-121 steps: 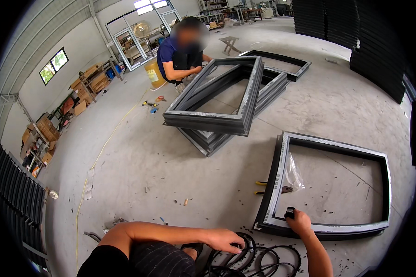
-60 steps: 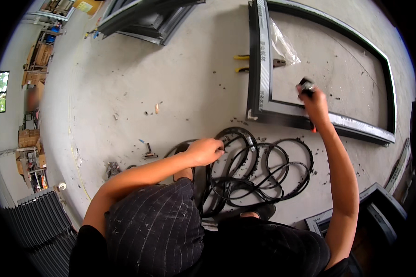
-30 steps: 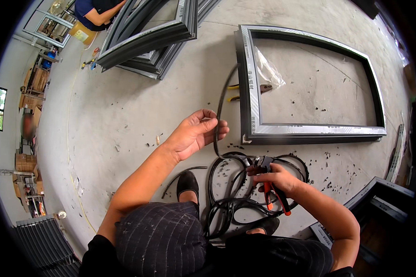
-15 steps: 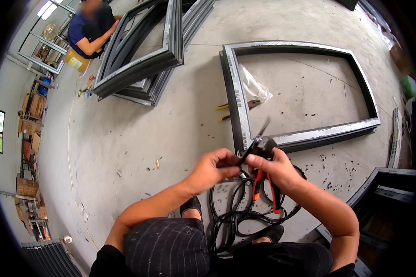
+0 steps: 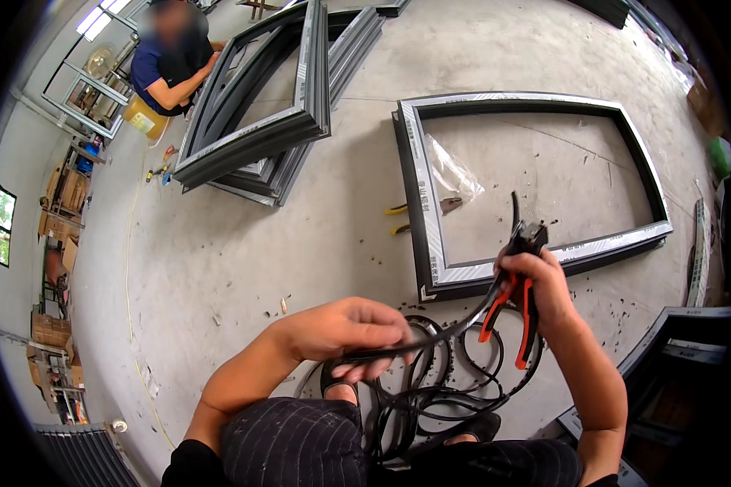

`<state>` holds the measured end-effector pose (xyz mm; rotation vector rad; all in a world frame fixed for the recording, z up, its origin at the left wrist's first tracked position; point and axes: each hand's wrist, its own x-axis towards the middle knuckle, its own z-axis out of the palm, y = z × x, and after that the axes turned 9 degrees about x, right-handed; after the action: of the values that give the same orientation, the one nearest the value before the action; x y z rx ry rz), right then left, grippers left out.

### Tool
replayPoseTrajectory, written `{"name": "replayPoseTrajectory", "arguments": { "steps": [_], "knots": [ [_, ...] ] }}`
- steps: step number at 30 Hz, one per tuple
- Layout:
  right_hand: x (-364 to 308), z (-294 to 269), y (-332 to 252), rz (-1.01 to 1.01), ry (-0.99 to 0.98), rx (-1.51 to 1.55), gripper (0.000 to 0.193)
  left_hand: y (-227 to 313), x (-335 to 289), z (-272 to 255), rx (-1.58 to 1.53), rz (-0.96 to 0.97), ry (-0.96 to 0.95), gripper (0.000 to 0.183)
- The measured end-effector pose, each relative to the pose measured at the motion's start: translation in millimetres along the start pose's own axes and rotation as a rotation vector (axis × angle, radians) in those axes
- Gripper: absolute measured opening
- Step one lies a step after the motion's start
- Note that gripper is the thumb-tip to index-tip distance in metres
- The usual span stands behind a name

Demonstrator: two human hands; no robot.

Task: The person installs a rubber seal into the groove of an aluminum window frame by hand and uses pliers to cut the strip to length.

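A black rubber sealing strip (image 5: 444,334) runs from my left hand (image 5: 351,331) to my right hand (image 5: 551,294), sagging a little between them. It passes under the left thumb and across the fingers, which are loosely bent and partly blurred. In my right hand is a pair of hand cutters (image 5: 530,329) with red-and-black handles spread apart and a dark head pointing away from me. The same hand pins the strip beside the cutter head, and a short free end sticks up beyond it. Below, loops of the black strip (image 5: 418,398) lie between my feet.
Ahead to the right, a dark window frame (image 5: 544,250) lies on the floor. Yellow-handled pliers (image 5: 400,209) and clear plastic film (image 5: 455,169) lie at its left side. More frames (image 5: 260,134) are stacked at far left, beside a seated person (image 5: 170,69). Small black scraps dot the floor.
My hands have moved apart: the right, with the cutters, away to the right, the left back toward me. The strip now stretches between them.
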<state>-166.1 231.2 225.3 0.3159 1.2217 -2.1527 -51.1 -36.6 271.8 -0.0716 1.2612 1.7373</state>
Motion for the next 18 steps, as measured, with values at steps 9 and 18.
{"name": "replayPoseTrajectory", "arguments": {
  "steps": [9, 18],
  "knots": [
    [32.9, -44.8, 17.2, 0.287, 0.022, 0.298, 0.025, -56.9, 60.5, -8.0, -0.344, 0.062, 0.218, 0.026],
    [0.5, -48.0, 104.7, 0.713, -0.111, 0.460, 0.019, -109.1, 80.7, -37.3, -0.351, 0.149, 0.433, 0.024]
  ]
}}
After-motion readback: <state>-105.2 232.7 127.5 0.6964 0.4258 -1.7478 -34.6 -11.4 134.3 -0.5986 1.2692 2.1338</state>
